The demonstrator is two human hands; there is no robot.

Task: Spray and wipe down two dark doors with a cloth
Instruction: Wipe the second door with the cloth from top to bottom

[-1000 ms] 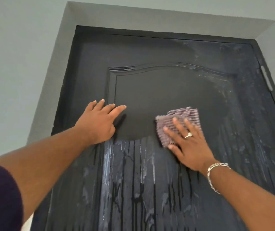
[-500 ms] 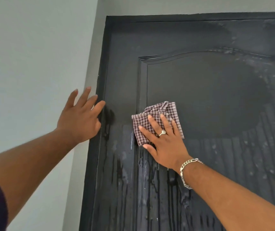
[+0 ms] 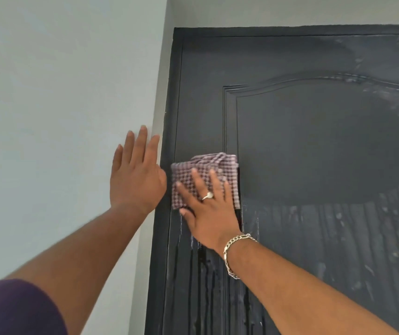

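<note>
Dark, near-black paint covers the door (image 3: 314, 146), which fills the right side of the view and has a raised panel with an arched, moulded top edge. Its upper part looks matt and smooth; lower down, pale streaks and drip lines run vertically over a glossy wet surface. A checked cloth (image 3: 208, 170), purple and white, bunched and softly folded, lies flat against the door's left stile just beside the panel moulding. The right hand (image 3: 208, 209) presses it there with fingers spread open, palm on the fabric, wearing a ring (image 3: 207, 196) and a chain bracelet (image 3: 233, 255). The left hand (image 3: 135, 180) rests flat and open on the pale grey-green wall (image 3: 60, 105), beside the door frame (image 3: 169, 117). A purple sleeve (image 3: 14, 308) shows at lower left.
</note>
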